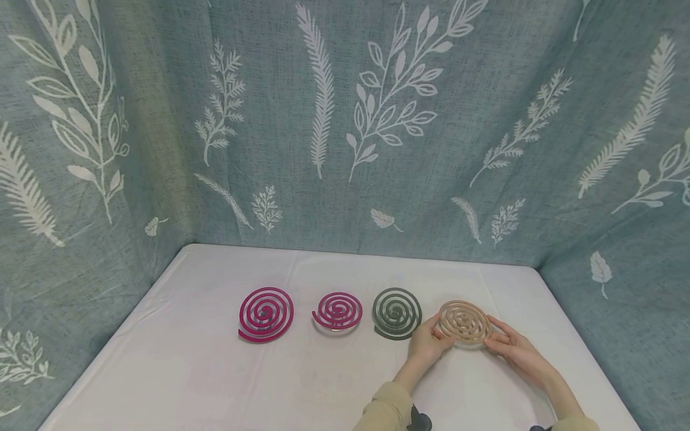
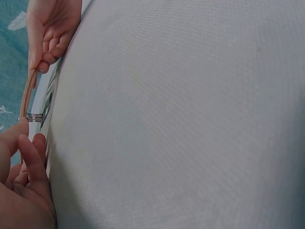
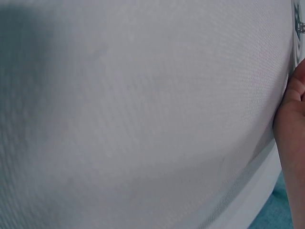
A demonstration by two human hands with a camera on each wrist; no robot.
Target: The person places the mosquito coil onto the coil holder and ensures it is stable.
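Beige spiral coil sits near my bench's right edge, pinched between left hand and right hand; left wrist view shows it lifted edge-on

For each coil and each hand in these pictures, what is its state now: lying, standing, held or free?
Beige coil: held at both sides, raised off the table on a small stand.
Left hand: pinches the beige coil's left edge.
Right hand: pinches its right edge.
Grey coil: free, on a stand.
Small pink coil: free, on a stand.
Large pink coil: free, on a stand.
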